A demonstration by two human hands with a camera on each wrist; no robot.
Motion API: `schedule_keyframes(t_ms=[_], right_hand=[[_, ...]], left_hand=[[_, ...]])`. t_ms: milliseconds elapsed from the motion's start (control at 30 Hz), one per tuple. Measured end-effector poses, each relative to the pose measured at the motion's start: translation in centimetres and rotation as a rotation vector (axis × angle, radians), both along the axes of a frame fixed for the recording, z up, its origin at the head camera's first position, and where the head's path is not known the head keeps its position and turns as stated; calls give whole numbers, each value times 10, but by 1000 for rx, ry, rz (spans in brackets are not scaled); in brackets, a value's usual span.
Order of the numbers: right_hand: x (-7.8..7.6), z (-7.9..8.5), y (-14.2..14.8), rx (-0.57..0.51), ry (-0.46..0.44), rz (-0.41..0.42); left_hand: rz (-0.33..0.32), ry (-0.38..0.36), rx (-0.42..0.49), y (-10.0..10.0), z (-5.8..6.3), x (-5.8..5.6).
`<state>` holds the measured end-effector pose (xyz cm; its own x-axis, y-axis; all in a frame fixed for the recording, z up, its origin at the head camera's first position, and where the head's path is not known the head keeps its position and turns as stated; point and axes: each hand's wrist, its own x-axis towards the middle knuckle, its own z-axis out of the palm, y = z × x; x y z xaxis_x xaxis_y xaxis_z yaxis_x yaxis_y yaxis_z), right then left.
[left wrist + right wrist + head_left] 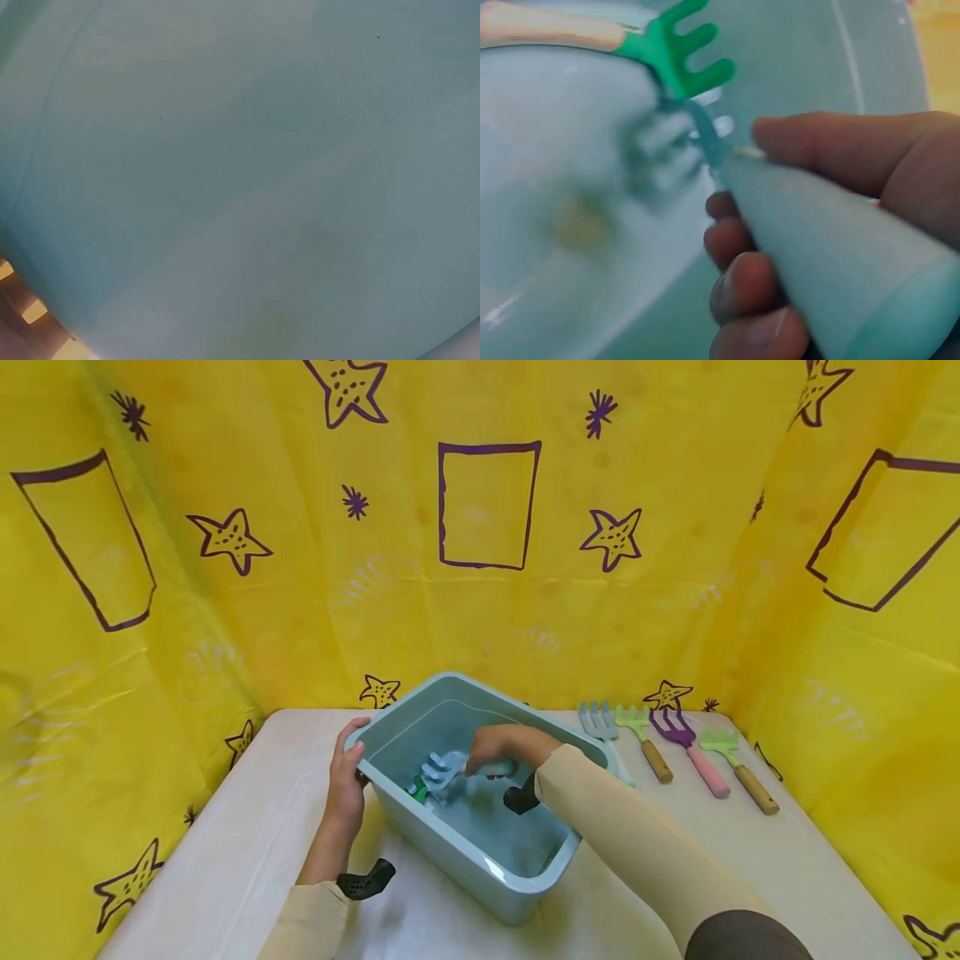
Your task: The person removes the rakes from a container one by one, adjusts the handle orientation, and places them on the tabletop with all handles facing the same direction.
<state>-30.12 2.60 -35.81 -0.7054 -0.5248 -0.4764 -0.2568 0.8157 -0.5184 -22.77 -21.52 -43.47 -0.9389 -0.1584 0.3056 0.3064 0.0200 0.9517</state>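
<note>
A pale blue plastic bin (457, 839) stands on the white tabletop. My left hand (347, 781) grips its left rim, thumb at the edge and fingers along the outside; only a few of its fingers (34, 330) show in the left wrist view. Inside the bin, my right hand (498, 747) holds a light blue hand rake (441, 770) by its handle, thumb along the top and fingers curled beneath. The tines point left, close over the bottom. Beside them lies a green hand rake (676, 56) with a wooden handle, mostly hidden in the head view.
Right of the bin lie a light blue garden fork (597, 724), a green rake with wooden handle (654, 760), a purple fork with pink handle (705, 768) and another green rake (753, 787). Yellow curtains (480, 635) with star drawings enclose the table (225, 860).
</note>
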Motion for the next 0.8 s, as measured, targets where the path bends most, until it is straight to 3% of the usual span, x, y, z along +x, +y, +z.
schedule_keyframes(t_ms=[267,600,800], right_hand=[[0,20,6,6,287,102],[9,43,33,-152,426,77],[19,51,59,-288,461,-3]], left_hand=[[6,-18,-11,1,1,0],[17,-14,-16,1,0,2],[14,-11,-23,1,1,2]])
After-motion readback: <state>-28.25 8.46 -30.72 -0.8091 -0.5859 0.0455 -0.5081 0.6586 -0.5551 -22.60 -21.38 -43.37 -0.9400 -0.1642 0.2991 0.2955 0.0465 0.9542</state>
